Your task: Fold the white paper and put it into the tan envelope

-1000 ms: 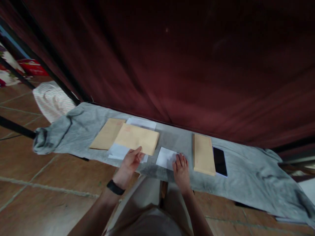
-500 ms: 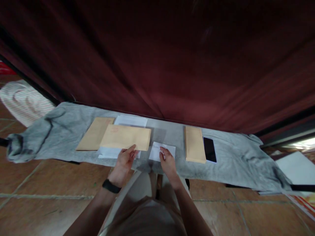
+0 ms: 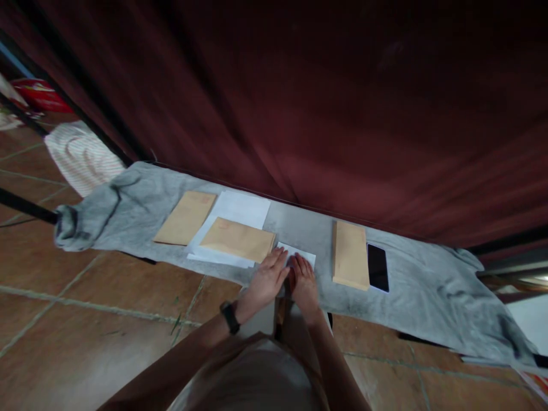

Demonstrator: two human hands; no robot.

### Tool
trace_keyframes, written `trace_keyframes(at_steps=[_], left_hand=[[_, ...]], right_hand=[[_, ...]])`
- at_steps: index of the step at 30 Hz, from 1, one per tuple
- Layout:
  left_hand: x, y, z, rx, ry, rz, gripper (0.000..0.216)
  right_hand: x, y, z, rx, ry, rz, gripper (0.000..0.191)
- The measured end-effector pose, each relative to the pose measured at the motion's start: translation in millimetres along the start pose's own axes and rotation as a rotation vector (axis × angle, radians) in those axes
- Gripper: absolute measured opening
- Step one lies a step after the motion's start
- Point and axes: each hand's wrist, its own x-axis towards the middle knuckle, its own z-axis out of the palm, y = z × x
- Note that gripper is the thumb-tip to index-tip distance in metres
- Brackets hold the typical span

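Note:
My left hand [image 3: 269, 275] and my right hand [image 3: 303, 279] lie side by side, fingers stretched flat, on a small folded white paper [image 3: 305, 253] at the near edge of a grey cloth [image 3: 132, 201]. Most of the paper is hidden under my hands. Just left of my left hand a brown envelope [image 3: 238, 240] rests on white sheets [image 3: 238, 209]. My left wrist wears a black band.
Another brown envelope [image 3: 185, 216] lies further left, and a third brown envelope [image 3: 350, 253] sits to the right beside a black phone [image 3: 377, 267]. A dark red curtain [image 3: 325, 103] hangs behind the cloth. A striped cloth [image 3: 81, 156] lies on the tiled floor [image 3: 77, 319] at left.
My left hand left the envelope on the white sheets and came right onto the small white paper beside my right hand. The camera view shifted.

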Motion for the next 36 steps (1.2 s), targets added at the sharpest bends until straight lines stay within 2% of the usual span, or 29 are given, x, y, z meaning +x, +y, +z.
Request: trace_keyframes(at_steps=[3,8,15,23,36], left_hand=[[10,-9,26,0.404,-0.084,0.187,0.058],[7,-27,46,0.519,-0.085,0.281,0.071],[2,-32,46,0.556,-0.103,0.305,0.067],[2,-19,44,0.589,-0.136,0.304,0.065],[7,-8,31,0.630,-0.252,0.448,0.057]], right_hand=[[-2,3,-1,-0.050,-0.024,-0.004,0.053],[-10,12,-4,-0.109,-0.019,-0.001,0.051],[-21,22,-13,-0.141,0.000,0.028,0.050],[-33,30,-14,-0.098,0.032,0.085,0.053],[-33,27,-16,-0.107,0.049,0.087,0.050]])
